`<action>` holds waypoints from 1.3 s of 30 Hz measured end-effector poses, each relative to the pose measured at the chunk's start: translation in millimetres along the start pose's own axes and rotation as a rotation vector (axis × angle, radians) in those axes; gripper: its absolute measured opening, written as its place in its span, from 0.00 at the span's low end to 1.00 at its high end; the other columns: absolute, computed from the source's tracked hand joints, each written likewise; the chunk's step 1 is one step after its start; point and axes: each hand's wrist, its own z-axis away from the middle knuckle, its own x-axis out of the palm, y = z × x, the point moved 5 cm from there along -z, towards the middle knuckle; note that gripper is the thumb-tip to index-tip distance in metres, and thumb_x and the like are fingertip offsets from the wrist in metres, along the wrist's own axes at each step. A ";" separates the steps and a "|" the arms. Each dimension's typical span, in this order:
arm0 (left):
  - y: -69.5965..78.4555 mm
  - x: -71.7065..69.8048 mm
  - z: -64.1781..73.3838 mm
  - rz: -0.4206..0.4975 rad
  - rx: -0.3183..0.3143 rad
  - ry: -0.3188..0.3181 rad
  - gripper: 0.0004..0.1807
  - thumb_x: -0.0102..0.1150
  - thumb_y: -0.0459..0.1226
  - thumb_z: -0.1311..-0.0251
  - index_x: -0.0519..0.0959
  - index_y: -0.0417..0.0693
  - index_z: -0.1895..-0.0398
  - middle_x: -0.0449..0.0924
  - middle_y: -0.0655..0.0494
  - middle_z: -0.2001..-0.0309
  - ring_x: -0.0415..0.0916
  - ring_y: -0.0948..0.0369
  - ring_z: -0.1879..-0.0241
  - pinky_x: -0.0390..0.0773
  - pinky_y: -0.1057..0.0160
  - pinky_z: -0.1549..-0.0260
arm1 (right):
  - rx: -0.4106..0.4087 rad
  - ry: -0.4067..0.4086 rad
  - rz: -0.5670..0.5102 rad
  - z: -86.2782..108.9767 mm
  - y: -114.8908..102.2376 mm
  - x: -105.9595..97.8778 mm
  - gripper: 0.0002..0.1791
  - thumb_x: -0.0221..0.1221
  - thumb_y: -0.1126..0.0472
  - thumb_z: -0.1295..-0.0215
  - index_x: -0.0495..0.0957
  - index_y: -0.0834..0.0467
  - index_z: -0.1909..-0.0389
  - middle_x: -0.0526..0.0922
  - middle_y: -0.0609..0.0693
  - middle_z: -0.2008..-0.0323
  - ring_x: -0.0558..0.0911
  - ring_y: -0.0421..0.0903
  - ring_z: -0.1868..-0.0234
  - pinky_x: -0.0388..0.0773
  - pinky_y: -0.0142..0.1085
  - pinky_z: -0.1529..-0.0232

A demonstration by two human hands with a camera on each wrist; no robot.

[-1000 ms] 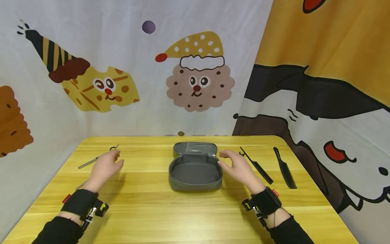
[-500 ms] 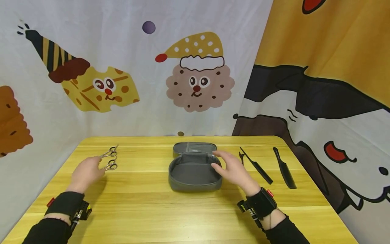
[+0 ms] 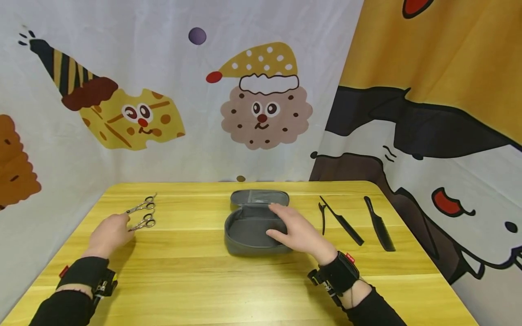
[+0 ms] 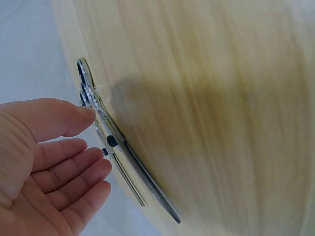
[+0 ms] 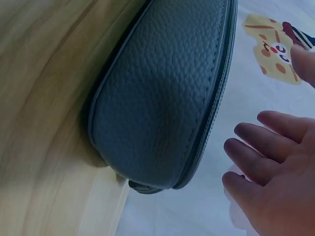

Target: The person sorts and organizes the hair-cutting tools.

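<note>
lying near two unclenched hands (image 3: 110, 233) (image 3: 302, 233) are two scissors (image 4: 142, 172), one case (image 3: 253, 249), two combs (image 3: 350, 230) (image 3: 382, 231), one clip (image 3: 323, 220).

We see the table (image 3: 244, 290) brightly lit in the head view, pale glare on its near part and soft shadows falling across it; in our duller, bluish wrist views, its grain blurs and the bag (image 5: 157, 88) looks shaded.

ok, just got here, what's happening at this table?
A person's left hand is at two pairs of scissors; whether it touches them isn't clear. Their right hand hovers, open, over the right side of the open case, holding nothing. A clip, a tail comb and a broad comb lie to the case's right.
</note>
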 end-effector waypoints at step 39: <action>-3.6 5.6 -22.2 0.065 -0.044 -0.208 0.04 0.62 0.30 0.55 0.78 0.37 0.78 0.73 0.51 0.77 0.67 0.54 0.77 0.66 0.58 0.77 | -0.189 -0.143 0.120 -30.9 -53.7 35.8 0.47 0.58 0.36 0.34 0.56 0.58 0.24 0.53 0.55 0.24 0.48 0.53 0.23 0.39 0.54 0.25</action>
